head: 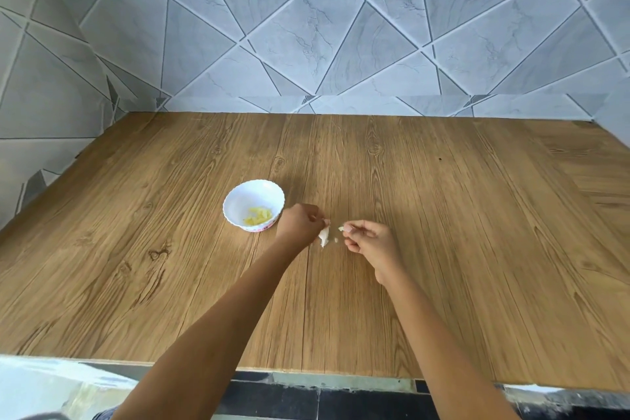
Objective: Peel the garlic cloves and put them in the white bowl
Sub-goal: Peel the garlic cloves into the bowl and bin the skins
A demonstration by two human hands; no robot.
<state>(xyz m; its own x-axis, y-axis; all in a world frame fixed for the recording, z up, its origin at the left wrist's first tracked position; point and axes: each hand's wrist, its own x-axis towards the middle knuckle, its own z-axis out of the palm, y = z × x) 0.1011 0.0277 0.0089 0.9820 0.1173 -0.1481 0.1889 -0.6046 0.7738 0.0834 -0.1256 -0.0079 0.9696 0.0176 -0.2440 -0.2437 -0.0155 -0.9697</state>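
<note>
So the person's got both hands out over the middle of the wooden tabletop [443,249], close together but not touching. The left hand [300,224] has its fingers curled in and is pinching a whitish garlic clove [324,236] that hangs down from the fingertips, right about at the wood, though I can't tell if it's actually touching. The right hand [371,242] is curled too, fingers pinching a small pale scrap [341,228] right at the tips. It looks like skin, but it's too tiny to be sure. There's another little white fleck [336,240] between the two hands, pretty blurry. The white bowl [238,196] sits just left of the left hand, a touch farther back. It has a scalloped rim and a small pile of yellowish peeled cloves [258,217] in the bottom. Behind the tabletop there's a grey tiled wall [306,44] with a triangle pattern.
</note>
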